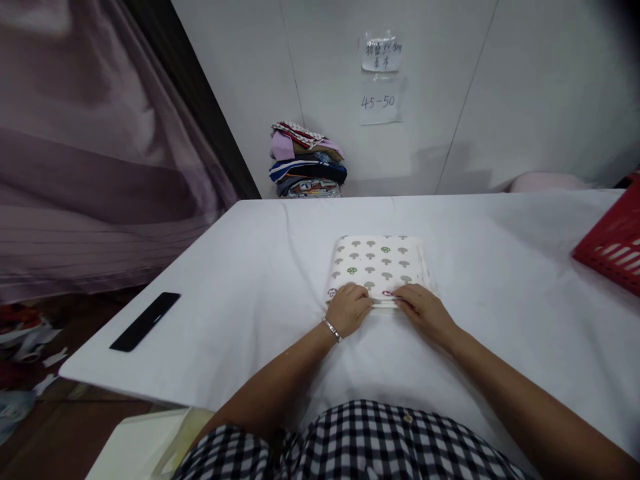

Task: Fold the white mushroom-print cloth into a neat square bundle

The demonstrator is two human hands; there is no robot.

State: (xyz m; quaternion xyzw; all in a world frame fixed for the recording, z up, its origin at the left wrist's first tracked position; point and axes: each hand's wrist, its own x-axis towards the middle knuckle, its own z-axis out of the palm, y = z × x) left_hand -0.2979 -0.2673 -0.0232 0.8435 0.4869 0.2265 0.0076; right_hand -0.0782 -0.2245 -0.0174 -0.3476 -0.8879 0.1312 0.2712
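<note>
A white folded cloth [371,260] printed with grey mushrooms and a few green and red ones lies flat on the white-covered table. It is folded into a neat rectangle, its layers showing along the near edge. My left hand [349,309], with a silver bracelet at the wrist, has its fingers curled over the near left corner. At the near right part of the same edge, my right hand [423,311] pinches the cloth between thumb and fingers. Some fingertips of both hands are hidden.
A black phone-like slab [145,322] lies at the table's left. Behind the far edge rises a stack of folded fabrics [308,163] against the wall. A red plastic basket [613,240] stands at right. Below the near left edge is a pale bin [145,443]; a mauve curtain [100,153] hangs left.
</note>
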